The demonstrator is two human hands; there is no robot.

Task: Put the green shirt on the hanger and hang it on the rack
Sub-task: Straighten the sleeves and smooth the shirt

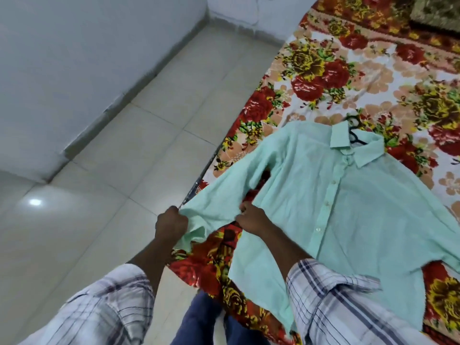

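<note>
A pale green shirt (348, 195) lies front up and buttoned on a floral bedspread (323, 70). Its collar points away from me. A black hanger (354, 131) sits inside the neck, only its hook and a bit of its shoulder showing past the collar. The shirt's left sleeve stretches out over the bed's edge toward me. My left hand (170, 224) grips the cuff end of that sleeve. My right hand (251, 217) pinches the same sleeve further up, close to the shirt's side seam. No rack is in view.
The bed's edge (211, 160) runs diagonally from the upper right to my legs. Left of it is a pale tiled floor (124, 170), bounded by a white wall (74, 70). A dark patterned cushion (435, 8) lies at the bed's far right corner.
</note>
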